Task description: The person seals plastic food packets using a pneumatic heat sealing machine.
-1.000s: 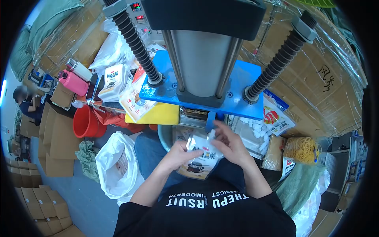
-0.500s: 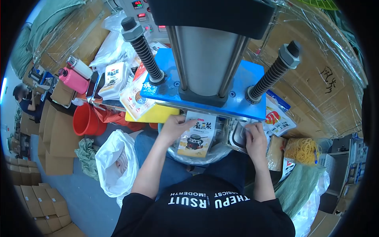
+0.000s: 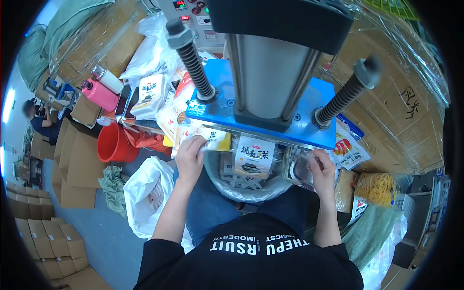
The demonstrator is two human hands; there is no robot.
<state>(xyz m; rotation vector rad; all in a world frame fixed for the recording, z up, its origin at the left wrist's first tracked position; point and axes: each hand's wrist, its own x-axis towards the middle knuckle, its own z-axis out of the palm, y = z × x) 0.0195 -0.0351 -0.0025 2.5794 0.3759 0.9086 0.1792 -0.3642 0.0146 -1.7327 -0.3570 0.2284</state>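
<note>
My left hand (image 3: 190, 157) is closed on the edge of a white and yellow printed pouch (image 3: 211, 136), left of the press over a yellow surface. Another printed pouch (image 3: 252, 157) hangs from the front of the blue press plate (image 3: 217, 79), above a lined tub (image 3: 237, 193) with pouches inside. Right of it, my right hand (image 3: 323, 169) has its fingers pinched together beside a clear-covered metal part (image 3: 298, 168). What those fingers hold is too small to tell.
White printed packs (image 3: 150, 94), a pink bottle (image 3: 100, 95) and a red bucket (image 3: 115, 143) stand left. A white sack (image 3: 145, 193) is near my left arm. Yellow bands (image 3: 376, 188) lie right. A co-worker (image 3: 41, 123) is far left.
My left hand has left the hanging pouch and moved left onto another pouch. My right hand has shifted slightly, its fingers now pinched. The view has shifted, and the hanging pouch sits higher.
</note>
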